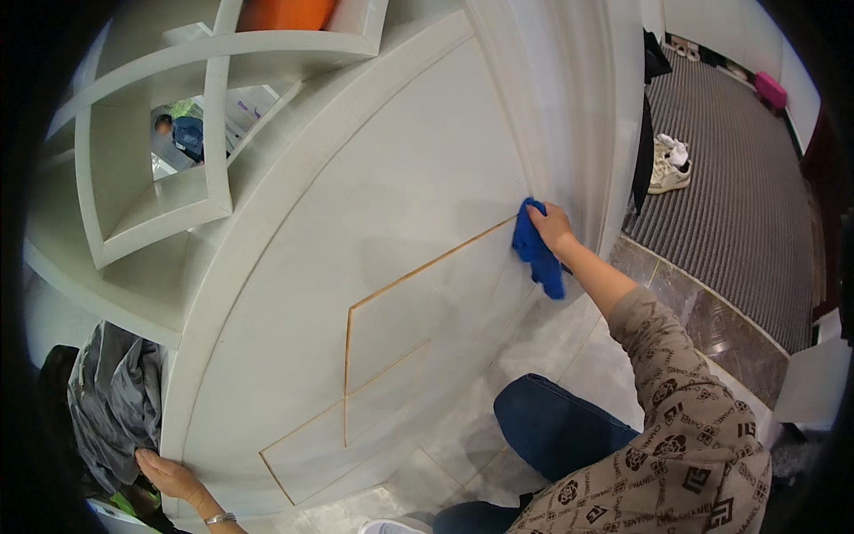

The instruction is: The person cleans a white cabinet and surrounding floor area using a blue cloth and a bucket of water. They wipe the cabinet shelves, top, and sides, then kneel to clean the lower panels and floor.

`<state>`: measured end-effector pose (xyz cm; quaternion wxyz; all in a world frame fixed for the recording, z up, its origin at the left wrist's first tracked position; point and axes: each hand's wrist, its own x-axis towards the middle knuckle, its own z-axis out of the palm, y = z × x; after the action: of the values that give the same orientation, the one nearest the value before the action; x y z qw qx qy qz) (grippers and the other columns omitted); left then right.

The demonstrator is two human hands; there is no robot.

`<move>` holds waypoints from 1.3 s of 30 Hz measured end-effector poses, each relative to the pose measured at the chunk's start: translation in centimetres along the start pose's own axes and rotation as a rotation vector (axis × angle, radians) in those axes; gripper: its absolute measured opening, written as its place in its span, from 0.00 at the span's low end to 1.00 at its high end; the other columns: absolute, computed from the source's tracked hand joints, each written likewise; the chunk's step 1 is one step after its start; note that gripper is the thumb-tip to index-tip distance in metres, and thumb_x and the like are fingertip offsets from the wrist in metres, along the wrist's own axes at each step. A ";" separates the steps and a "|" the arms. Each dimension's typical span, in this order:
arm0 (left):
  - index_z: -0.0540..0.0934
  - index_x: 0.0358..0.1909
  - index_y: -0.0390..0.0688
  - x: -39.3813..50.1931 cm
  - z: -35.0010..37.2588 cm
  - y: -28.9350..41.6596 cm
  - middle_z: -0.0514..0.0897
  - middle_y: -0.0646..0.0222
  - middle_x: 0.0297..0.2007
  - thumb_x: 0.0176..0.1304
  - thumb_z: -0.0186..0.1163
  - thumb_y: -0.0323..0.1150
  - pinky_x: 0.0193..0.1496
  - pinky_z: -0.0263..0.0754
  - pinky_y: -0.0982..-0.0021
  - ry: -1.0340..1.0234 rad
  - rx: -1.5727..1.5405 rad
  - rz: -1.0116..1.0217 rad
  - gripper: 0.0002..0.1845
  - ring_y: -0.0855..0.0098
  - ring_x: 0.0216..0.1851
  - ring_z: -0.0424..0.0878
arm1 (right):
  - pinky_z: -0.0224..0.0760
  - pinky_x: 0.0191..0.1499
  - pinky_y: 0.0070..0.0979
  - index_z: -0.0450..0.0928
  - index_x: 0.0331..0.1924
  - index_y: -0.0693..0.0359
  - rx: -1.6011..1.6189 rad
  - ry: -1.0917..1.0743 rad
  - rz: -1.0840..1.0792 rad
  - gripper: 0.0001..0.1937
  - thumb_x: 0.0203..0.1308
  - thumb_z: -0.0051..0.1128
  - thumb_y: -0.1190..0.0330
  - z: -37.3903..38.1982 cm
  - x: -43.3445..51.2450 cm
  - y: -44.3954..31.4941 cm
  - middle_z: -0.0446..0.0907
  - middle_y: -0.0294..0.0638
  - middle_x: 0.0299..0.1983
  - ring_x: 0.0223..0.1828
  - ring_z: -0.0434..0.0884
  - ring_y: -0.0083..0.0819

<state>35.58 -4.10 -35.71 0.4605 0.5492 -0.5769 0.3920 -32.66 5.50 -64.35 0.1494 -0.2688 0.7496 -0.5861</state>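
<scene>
My right hand (552,227) holds a bunched blue cloth (534,250) against the right edge of a white panel (400,213), where one of its thin gold lines (434,262) ends. Part of the cloth hangs down below my fingers. At the lower left my left hand (165,475) is by the panel's side edge, its fingers against or beside a crumpled grey fabric item (115,400). Whether those fingers grip anything is not plain. A bracelet circles the left wrist.
White lattice shelving (220,133) with an orange object (287,15) adjoins the panel. A person (187,135) appears beyond one opening. Pale floor tiles (460,440) lie below. On the right are a ribbed grey mat (720,173), shoes (669,175) and a pink item (771,91).
</scene>
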 end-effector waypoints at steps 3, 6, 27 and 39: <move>0.71 0.51 0.27 -0.1 0.2 0.0 0.73 0.47 0.53 0.69 0.40 0.43 0.59 0.61 0.65 0.022 0.006 0.004 0.26 0.52 0.55 0.70 | 0.68 0.41 0.34 0.76 0.37 0.64 0.057 0.067 -0.331 0.18 0.58 0.51 0.54 -1.3 1.1 -5.0 0.80 0.51 0.33 0.37 0.78 0.45; 0.71 0.50 0.28 0.1 0.4 0.3 0.73 0.47 0.52 0.68 0.41 0.42 0.59 0.61 0.65 0.032 -0.010 -0.067 0.25 0.52 0.54 0.70 | 0.68 0.41 0.29 0.76 0.38 0.63 0.024 0.348 -0.891 0.12 0.58 0.54 0.62 -4.1 4.4 -12.7 0.79 0.47 0.33 0.35 0.76 0.42; 0.72 0.41 0.29 -0.1 -0.1 2.4 0.76 0.50 0.39 0.69 0.40 0.38 0.46 0.66 0.62 0.108 0.001 0.104 0.19 0.51 0.42 0.71 | 0.64 0.52 0.41 0.73 0.48 0.50 -0.051 0.193 -1.819 0.26 0.37 0.62 0.68 6.5 -6.7 -24.0 0.68 0.38 0.45 0.53 0.67 0.42; 0.68 0.33 0.31 -0.5 -0.1 3.0 0.71 0.50 0.31 0.68 0.37 0.38 0.40 0.61 0.59 0.036 -0.031 0.176 0.18 0.50 0.35 0.67 | 0.71 0.39 0.29 0.73 0.47 0.58 0.052 0.629 -1.056 0.14 0.55 0.54 0.74 4.8 -5.6 -17.4 0.71 0.42 0.38 0.36 0.73 0.40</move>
<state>32.58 -3.63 -36.02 0.4431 0.4819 -0.6205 0.4318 -21.58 1.94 -49.44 -0.3831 -0.4142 0.5088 -0.6502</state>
